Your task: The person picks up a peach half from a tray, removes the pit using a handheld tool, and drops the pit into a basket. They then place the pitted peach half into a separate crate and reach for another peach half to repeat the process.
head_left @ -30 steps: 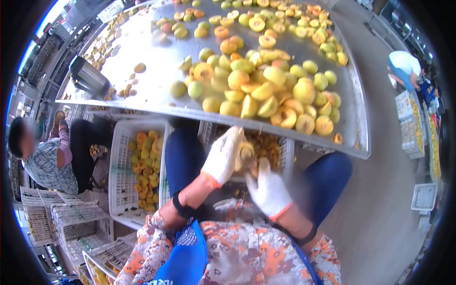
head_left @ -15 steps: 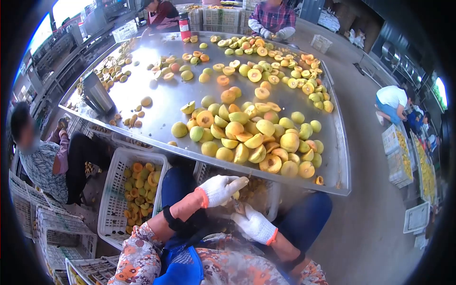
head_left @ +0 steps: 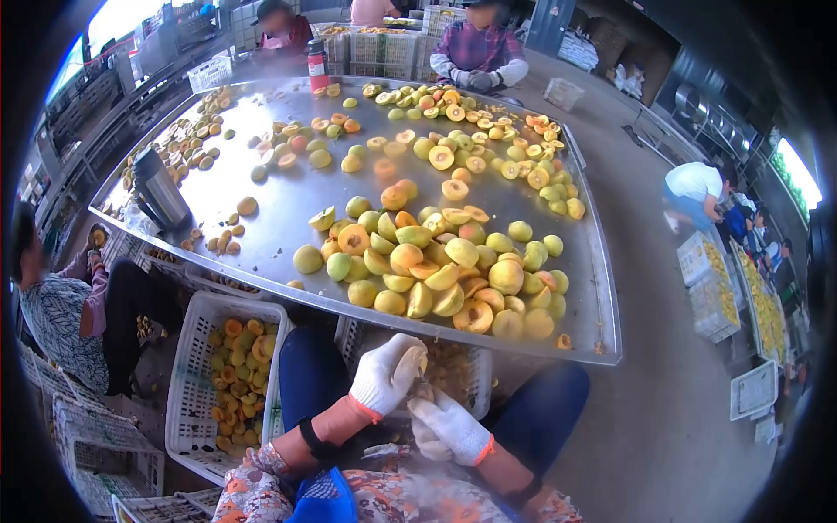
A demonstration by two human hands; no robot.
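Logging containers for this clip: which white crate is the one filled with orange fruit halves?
The white crate under the table's edge, beside the left hand. The crate past the hands holds brownish scraps instead.

Glossy metal table [head_left: 261,209], cloth gloves [head_left: 384,376]

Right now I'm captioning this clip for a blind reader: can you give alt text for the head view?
Two white-gloved hands, left hand and right hand, work a small peach piece over a white crate between the person's knees. Ahead, a steel table holds a pile of whole and halved peaches; another crate of halves sits at left.
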